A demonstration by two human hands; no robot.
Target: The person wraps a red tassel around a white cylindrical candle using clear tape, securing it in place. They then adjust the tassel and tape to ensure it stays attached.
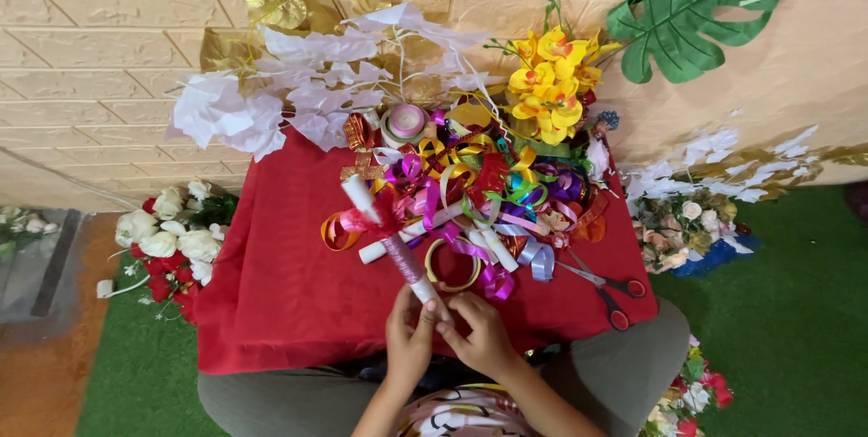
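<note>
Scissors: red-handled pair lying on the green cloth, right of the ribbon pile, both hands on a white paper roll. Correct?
Not quite. The head view shows the scissors on a red cloth, not a green one. The rest holds: red handles, right of the ribbon pile, and the left hand and right hand both on the white paper roll.

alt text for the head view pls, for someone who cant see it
Seen from above, two hands, left and right, hold a white roll wrapped in purple ribbon at the near edge of a red cloth. A ribbon heap, red scissors and artificial flowers lie beyond.
</note>
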